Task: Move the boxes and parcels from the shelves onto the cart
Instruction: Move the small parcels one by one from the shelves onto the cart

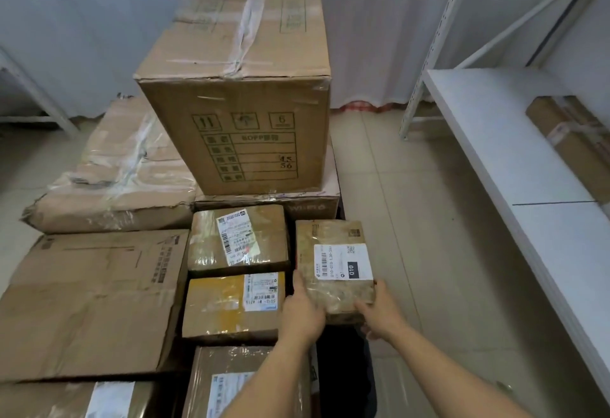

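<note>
A small taped parcel (335, 265) at 5 o'clock of the pile is grasped at its near corners by the left hand (302, 312) and the right hand (383, 310), fingers curled around its edges. Its white label (341, 260) reads "010". At 12 o'clock a tall carton (244, 100) marked "45 56" is stacked; at 3 o'clock a white shelf (515, 166) is seen.

cart (343, 371): boxes are covering all but a dark strip | bottom parcels (231, 384): frame edge is cutting them off | shelf box (574, 140): right edge is cropping it | label print: blurring, unreadable
</note>
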